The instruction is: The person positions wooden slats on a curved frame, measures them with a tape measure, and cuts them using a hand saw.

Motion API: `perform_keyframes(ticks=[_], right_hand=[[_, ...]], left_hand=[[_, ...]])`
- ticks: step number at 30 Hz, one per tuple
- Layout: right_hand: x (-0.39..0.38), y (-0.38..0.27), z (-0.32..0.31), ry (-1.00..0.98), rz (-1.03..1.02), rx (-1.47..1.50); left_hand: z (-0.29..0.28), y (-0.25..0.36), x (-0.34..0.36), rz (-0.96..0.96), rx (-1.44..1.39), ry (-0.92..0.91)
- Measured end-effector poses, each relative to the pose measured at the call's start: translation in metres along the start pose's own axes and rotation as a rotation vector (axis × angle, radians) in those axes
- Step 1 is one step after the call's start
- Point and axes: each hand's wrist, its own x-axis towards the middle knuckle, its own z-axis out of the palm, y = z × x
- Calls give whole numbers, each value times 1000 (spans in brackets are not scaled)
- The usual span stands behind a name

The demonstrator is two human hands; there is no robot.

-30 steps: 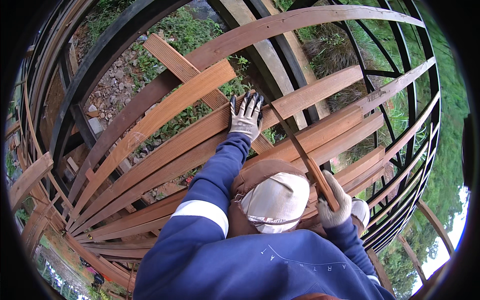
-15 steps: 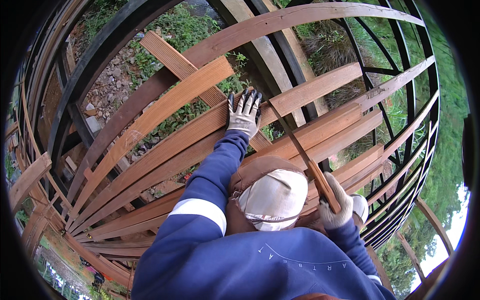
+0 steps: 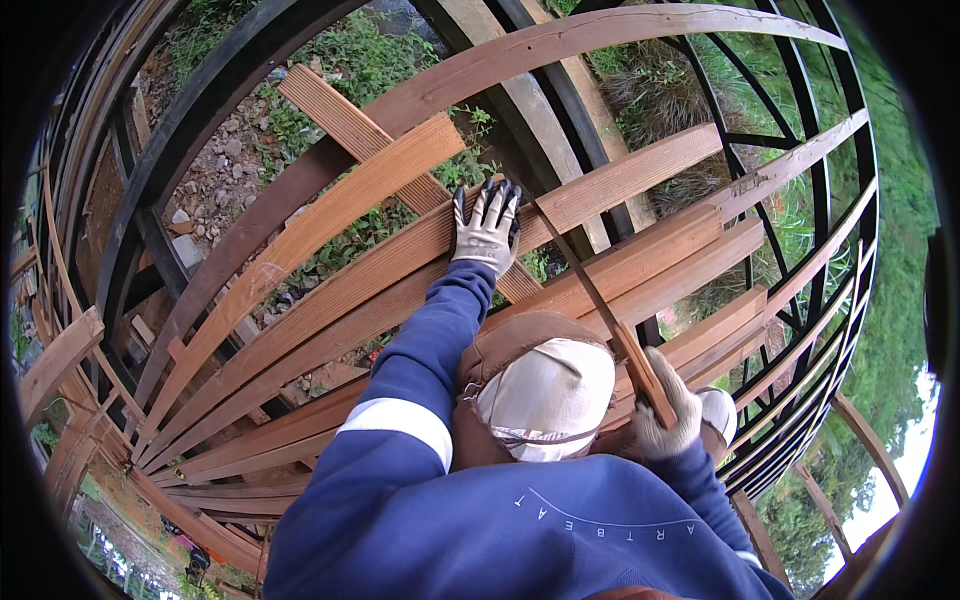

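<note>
My left hand [image 3: 484,232], in a pale glove with black fingertips, lies palm-down on a reddish grooved plank [image 3: 330,285], fingers stretched toward its upper edge. Just right of it, a long narrow saw blade [image 3: 578,265] crosses the plank. My right hand [image 3: 665,405], in a cream glove, is closed on the saw's wooden handle [image 3: 645,370] near my bent leg in brown cloth with a white patch [image 3: 540,395]. The plank's end [image 3: 650,165] extends right, beyond the blade.
More slats [image 3: 290,220] fan out from the lower left across a curved dark frame [image 3: 175,120], with a crossing board [image 3: 335,110] beneath. Gaps show rubble [image 3: 220,170] and weeds below. A black lattice [image 3: 820,200] and greenery are on the right.
The whole view has shifted slightly, with planks, hands and saw a little higher and further left in the picture. The saw's position on the plank looks almost unchanged.
</note>
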Motion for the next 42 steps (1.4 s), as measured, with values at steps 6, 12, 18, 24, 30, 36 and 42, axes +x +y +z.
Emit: perform_keyframes(ticks=[6,12,18,24,30,36,42], right_hand=[[149,21,92,136,-74,-37],[-35,-4,-15,29,-35,-196],[105,30,63,23,-5,119],[95,15,65,58,28,116],[-12,-16,-1,-1,18,-6],[152,31,91,124,-82,-64],[-8,0,3,21,44,-24]], left_hand=[[16,12,6,47,-39,60],[4,-1,1,9,17,10],[8,7,7,25,3,22],[10,-5,1,6,-22,-26],[5,0,-3,-12,11,-51],[8,15,7,42,-60,-28],[4,-6,1,2,16,-50]])
